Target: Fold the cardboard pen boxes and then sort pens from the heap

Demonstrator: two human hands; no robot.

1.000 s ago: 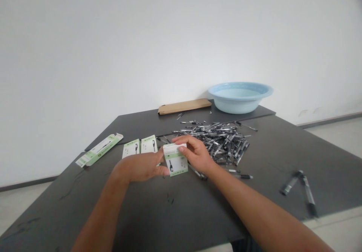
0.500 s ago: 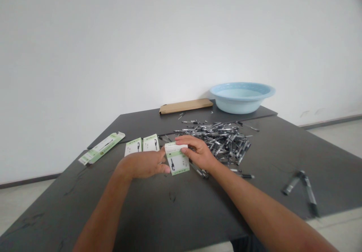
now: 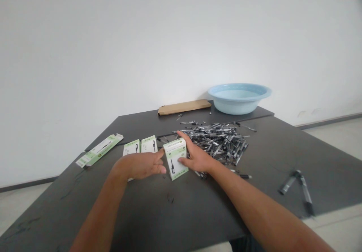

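A small white and green pen box (image 3: 177, 162) with a pen printed on its front stands tilted on the dark table. My right hand (image 3: 195, 155) grips its right side, thumb on the front and index finger stretched along the side. Just left of the box is my left hand (image 3: 143, 165), with its index finger reaching the box's left edge and its thumb apart from it. Whether those fingertips press on the box I cannot tell. Behind my left hand lie two similar pen boxes, one partly covered (image 3: 131, 148) and one further right (image 3: 149, 144).
A big heap of black and clear pens (image 3: 217, 139) spreads right of the box. Flattened at the left is another carton (image 3: 100, 150). At the back are a brown cardboard piece (image 3: 183, 107) and a light blue basin (image 3: 239, 103). Two pens (image 3: 305, 193) lie near the right edge.
The pen box is tipped differently, its top panel showing more. My right fingers have moved from its top to its right side. My left hand has drawn slightly away from it.
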